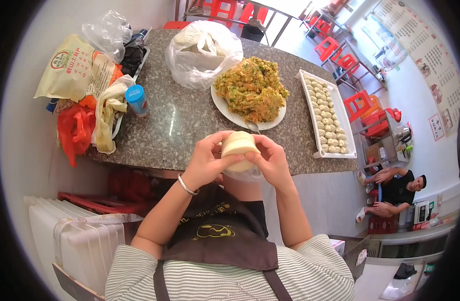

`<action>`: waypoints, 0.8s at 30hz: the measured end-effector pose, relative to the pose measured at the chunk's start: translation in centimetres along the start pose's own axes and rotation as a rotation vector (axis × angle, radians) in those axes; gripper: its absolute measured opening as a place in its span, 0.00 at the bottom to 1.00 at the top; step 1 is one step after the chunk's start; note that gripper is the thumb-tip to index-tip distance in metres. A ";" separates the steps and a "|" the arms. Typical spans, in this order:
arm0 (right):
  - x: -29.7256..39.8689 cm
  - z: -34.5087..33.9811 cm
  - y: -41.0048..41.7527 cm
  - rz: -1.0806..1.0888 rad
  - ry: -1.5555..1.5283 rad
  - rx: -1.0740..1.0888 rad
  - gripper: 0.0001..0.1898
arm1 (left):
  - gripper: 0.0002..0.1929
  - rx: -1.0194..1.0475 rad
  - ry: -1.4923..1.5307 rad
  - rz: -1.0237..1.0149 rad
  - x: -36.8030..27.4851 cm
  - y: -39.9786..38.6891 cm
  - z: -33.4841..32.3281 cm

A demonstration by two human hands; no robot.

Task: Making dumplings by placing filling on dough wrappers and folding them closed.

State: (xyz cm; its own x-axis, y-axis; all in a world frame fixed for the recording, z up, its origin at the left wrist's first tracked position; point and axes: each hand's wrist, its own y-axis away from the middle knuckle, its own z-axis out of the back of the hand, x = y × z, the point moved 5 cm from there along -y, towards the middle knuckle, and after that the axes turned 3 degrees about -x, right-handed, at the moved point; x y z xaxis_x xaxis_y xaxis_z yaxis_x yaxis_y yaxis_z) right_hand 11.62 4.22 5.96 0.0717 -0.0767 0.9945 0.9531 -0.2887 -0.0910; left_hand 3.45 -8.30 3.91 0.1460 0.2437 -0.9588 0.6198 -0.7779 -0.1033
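Observation:
Both my hands grip a stack of round, pale dough wrappers (pixel 238 147) just over the table's near edge. My left hand (pixel 211 160) has its fingers behind the stack and its thumb across the front; a silver bangle circles that wrist. From the other side, my right hand (pixel 270 158) presses its thumb on the wrappers. Clear plastic film (pixel 245 175) shows just below them. Beyond my hands, a white oval plate (pixel 224 107) carries a mound of chopped orange-and-green filling (pixel 252 90). A metal spoon (pixel 253 127) rests at the plate's near rim.
A white tray (pixel 351 141) of pleated dumplings (pixel 328 116) stands right on the stone-topped table (pixel 158 124). Behind the plate sits a tied clear bag (pixel 203 56). Leftward are a blue-lidded container (pixel 136 99) and a red bag (pixel 77 128). A person (pixel 397 192) sits at far right.

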 end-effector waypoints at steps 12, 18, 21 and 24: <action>-0.5 -0.4 0.5 0.035 -0.050 -0.176 0.18 | 0.26 -0.046 -0.122 -0.013 0.1 0.2 -0.8; -0.5 0.5 0.6 0.101 0.184 -0.104 0.19 | 0.27 0.052 -0.548 -0.160 -1.0 0.1 -0.2; -0.8 0.4 1.2 0.056 0.086 -0.152 0.19 | 0.24 -0.065 -0.204 -0.143 0.1 0.3 -1.9; -0.7 0.9 1.6 0.031 -0.049 -0.362 0.20 | 0.21 -0.179 0.136 -0.115 1.3 0.3 -2.0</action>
State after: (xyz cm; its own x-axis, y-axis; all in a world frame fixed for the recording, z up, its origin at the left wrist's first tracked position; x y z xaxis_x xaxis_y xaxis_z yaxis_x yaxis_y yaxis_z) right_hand 13.35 4.64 5.18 0.1210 -0.0477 0.9915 0.7848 -0.6070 -0.1250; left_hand 5.39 -7.09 3.13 0.1613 0.4097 -0.8979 0.7636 -0.6282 -0.1494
